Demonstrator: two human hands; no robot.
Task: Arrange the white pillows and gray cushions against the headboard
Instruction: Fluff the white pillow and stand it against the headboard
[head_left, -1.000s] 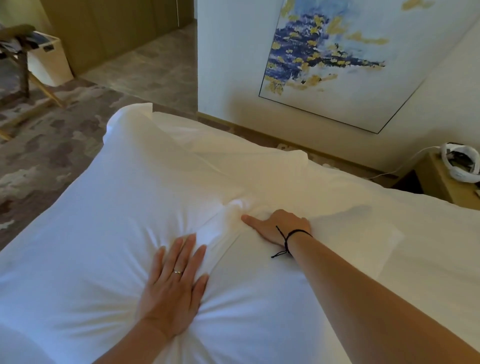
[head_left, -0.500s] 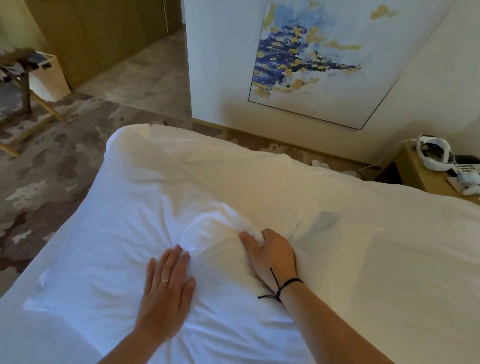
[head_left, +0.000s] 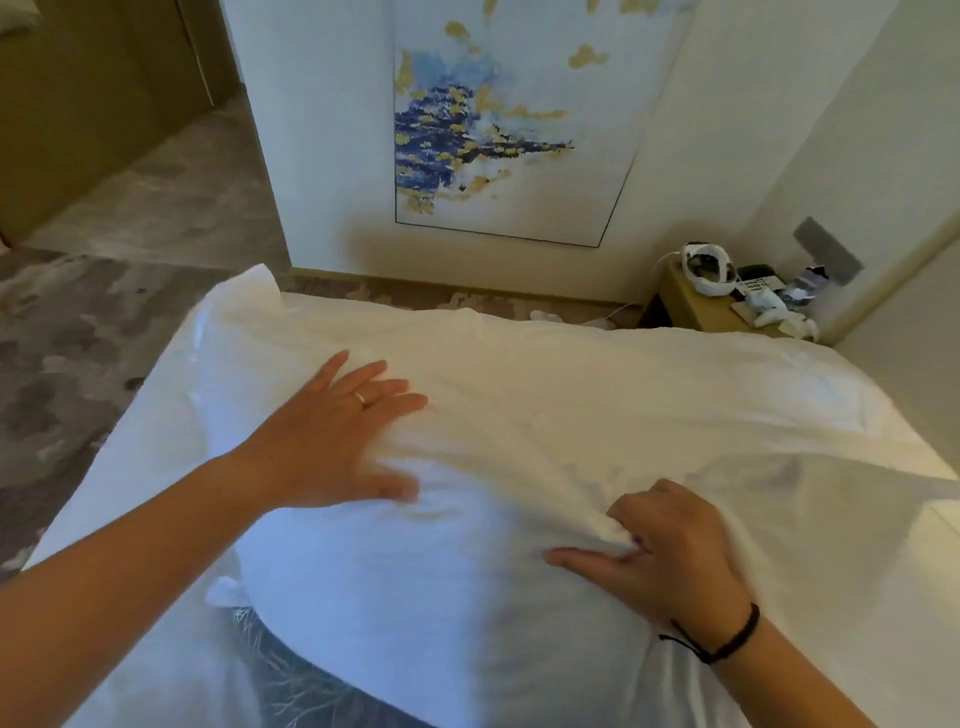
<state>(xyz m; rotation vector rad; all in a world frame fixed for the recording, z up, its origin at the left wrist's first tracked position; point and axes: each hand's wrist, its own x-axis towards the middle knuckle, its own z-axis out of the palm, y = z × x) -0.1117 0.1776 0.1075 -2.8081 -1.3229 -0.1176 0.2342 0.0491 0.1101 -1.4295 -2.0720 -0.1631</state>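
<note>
**Head view: two hands on a white pillow**

Head camera, looking down across a bed. A white pillow (head_left: 467, 597) fills the centre and lower middle of the frame, lying on white bedding (head_left: 675, 374). The left hand (head_left: 332, 431), left of centre, lies flat on the pillow's upper part with fingers spread open; a ring shows on one finger. The right hand (head_left: 670, 551), at lower right, has its fingers closed, pinching a fold of the pillow's fabric; a dark cord bracelet (head_left: 727, 642) circles the wrist. A grey patterned fabric (head_left: 280, 675) shows beneath the pillow at the bottom edge. An abstract blue-and-gold painting (head_left: 498, 130) hangs at upper centre. A bedside table (head_left: 696, 312) with small items stands at upper right.
</note>
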